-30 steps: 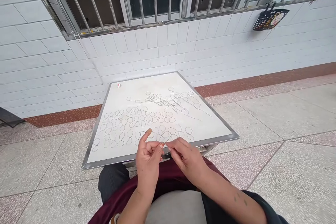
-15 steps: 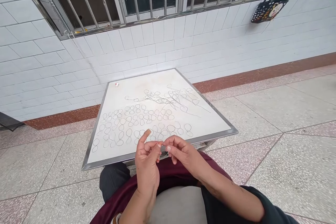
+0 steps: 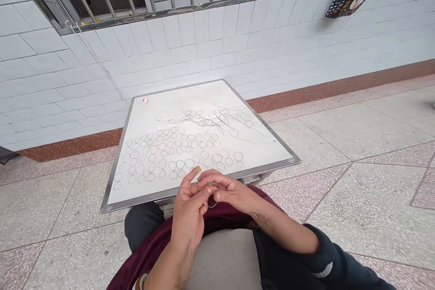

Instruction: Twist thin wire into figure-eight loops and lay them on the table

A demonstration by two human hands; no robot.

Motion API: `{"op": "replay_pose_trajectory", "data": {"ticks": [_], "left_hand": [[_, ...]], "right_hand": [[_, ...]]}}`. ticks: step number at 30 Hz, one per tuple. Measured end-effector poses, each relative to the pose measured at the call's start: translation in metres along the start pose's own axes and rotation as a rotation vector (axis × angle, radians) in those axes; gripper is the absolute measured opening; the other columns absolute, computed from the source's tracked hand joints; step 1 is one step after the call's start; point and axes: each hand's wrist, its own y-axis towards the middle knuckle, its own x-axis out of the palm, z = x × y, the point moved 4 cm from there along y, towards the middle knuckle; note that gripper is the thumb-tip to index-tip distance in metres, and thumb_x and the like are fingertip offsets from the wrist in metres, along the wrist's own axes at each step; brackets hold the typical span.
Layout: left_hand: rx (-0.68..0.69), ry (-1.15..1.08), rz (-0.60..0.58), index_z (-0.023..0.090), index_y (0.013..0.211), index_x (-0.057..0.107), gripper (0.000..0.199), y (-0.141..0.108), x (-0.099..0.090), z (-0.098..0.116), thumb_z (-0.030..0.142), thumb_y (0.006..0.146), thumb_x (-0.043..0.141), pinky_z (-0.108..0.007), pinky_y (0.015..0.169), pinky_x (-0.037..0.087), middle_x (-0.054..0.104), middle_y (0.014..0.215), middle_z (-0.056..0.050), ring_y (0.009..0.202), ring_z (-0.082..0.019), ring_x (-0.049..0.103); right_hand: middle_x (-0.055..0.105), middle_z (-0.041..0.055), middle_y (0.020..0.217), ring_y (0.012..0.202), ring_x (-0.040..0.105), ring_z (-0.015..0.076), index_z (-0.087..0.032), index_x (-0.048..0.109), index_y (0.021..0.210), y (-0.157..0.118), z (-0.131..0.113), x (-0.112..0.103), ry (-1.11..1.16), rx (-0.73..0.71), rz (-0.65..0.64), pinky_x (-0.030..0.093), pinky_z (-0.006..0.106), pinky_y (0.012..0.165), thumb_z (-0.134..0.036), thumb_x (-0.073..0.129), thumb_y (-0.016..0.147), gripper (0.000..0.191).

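My left hand point(image 3: 192, 204) is closed in a pinch on a thin wire loop point(image 3: 213, 205), just in front of the table's near edge; a tan wrap covers one raised fingertip. My right hand point(image 3: 227, 190) curls around the same wire, its fingers bent and thumb close to it; part of the wire is hidden between the hands. On the white tabletop point(image 3: 272, 147) lie rows of thin wire figure-eights point(image 3: 162, 167). Behind them is a loose tangle of looped wires point(image 3: 207, 118) with long straight tails.
A small red-and-white object point(image 3: 145, 101) lies at the table's far left corner. The table stands by a white tiled wall point(image 3: 210, 50) with a barred window. A polka-dot bag point(image 3: 350, 0) hangs at upper right. Speckled floor tiles point(image 3: 340, 208) surround the table.
My right fingers have shifted over the left fingertips, and more of the wire loop shows below the hands. The view has tilted slightly, while the wires on the table look unchanged.
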Motion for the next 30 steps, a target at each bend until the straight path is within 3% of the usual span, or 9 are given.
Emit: {"op": "replay_pose_trajectory", "data": {"ticks": [6, 14, 17, 22, 27, 30], "left_hand": [[-0.038, -0.053, -0.01, 0.019, 0.126, 0.053, 0.064, -0.0024, -0.0003, -0.0038, 0.02, 0.067, 0.079, -0.015, 0.042, 0.019, 0.06, 0.065, 0.005, 0.047, -0.002, 0.035], [0.051, -0.001, 0.029, 0.021, 0.126, 0.052, 0.061, -0.0012, -0.0027, -0.0035, 0.022, 0.071, 0.078, -0.018, 0.051, 0.031, 0.066, 0.067, 0.004, 0.053, -0.005, 0.048], [0.088, 0.059, 0.026, 0.022, 0.126, 0.051, 0.059, -0.0013, -0.0034, -0.0019, 0.024, 0.073, 0.076, -0.019, 0.054, 0.033, 0.067, 0.068, 0.004, 0.061, -0.008, 0.053], [0.096, 0.115, 0.016, 0.023, 0.129, 0.05, 0.058, -0.0007, -0.0059, -0.0025, 0.027, 0.076, 0.074, -0.019, 0.053, 0.031, 0.069, 0.074, 0.001, 0.065, -0.009, 0.052], [0.042, 0.117, 0.039, 0.023, 0.127, 0.052, 0.059, 0.0017, -0.007, -0.0048, 0.027, 0.074, 0.076, -0.019, 0.047, 0.023, 0.065, 0.072, 0.002, 0.054, -0.005, 0.039], [0.02, 0.126, 0.045, 0.022, 0.127, 0.052, 0.06, 0.0024, -0.007, -0.0046, 0.025, 0.072, 0.077, -0.019, 0.047, 0.024, 0.066, 0.073, 0.001, 0.059, -0.007, 0.046]], "right_hand": [[0.049, 0.0038, 0.106, 0.086, 0.057, 0.0132, -0.022, 0.067, 0.104, 0.0027, -0.0034, 0.0037, -0.033, -0.049, 0.032, 0.053, 0.029, 0.074, -0.044, 0.067, 0.083, 0.031], [0.053, 0.0061, 0.118, 0.106, 0.056, 0.0178, -0.025, 0.063, 0.118, -0.0001, 0.0021, -0.0023, -0.15, -0.017, 0.01, 0.047, 0.035, 0.091, -0.042, 0.059, 0.09, 0.033], [0.056, 0.0056, 0.112, 0.101, 0.055, 0.0169, -0.025, 0.063, 0.118, -0.0007, 0.0015, -0.003, -0.205, -0.044, 0.068, 0.046, 0.033, 0.089, -0.042, 0.053, 0.094, 0.031], [0.056, 0.006, 0.101, 0.087, 0.054, 0.0158, -0.023, 0.066, 0.109, 0.0006, -0.0051, 0.0026, -0.221, -0.113, 0.115, 0.047, 0.031, 0.077, -0.047, 0.044, 0.097, 0.035], [0.056, 0.0048, 0.094, 0.084, 0.054, 0.0159, -0.022, 0.065, 0.097, 0.0018, -0.0064, 0.0015, -0.241, -0.096, 0.173, 0.047, 0.031, 0.077, -0.047, 0.044, 0.096, 0.032], [0.057, 0.0044, 0.094, 0.084, 0.054, 0.0162, -0.022, 0.064, 0.092, 0.0022, -0.0035, 0.0002, -0.231, -0.057, 0.186, 0.046, 0.031, 0.078, -0.047, 0.048, 0.095, 0.03]]}}
